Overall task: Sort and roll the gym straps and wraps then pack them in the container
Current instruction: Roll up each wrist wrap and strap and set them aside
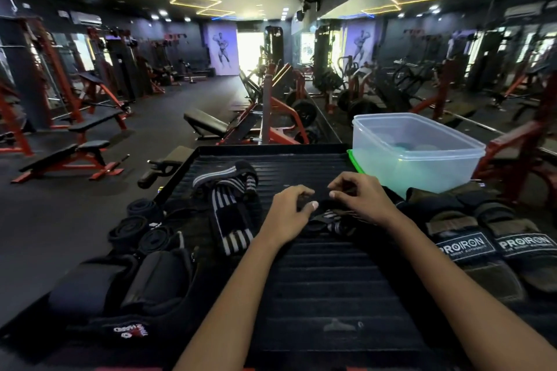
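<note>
At the centre of the frame both hands work on one black wrap (327,221) with thin white stripes, lying crumpled on the ribbed black bench (316,280). The left hand (287,215) has its fingers curled over the wrap's near end, thumb nail showing pale. The right hand (360,194) pinches a dark edge of the same wrap between thumb and bent fingers, just right of the left hand. The wrap's striped part shows between and below the two hands; the rest is a dark fold, hard to read.

Left of the hands lies a second striped wrap (232,208), loose and longer, black with white bands running along its length, one end folded back towards the upper part of the bench. At the left edge of the bench sit three rolls (138,227) of black strap, wound tight, close together. Below them, in the lower left of the frame, lie bulkier black pads (129,283), one with a red and white logo.

In the right of the frame stands the container (416,156), clear plastic, rectangular, open at the top, on a green lid (354,161). Just below it lies a pair of dark olive and black grips (494,245), side by side, each with a white PROIRON label.
</note>
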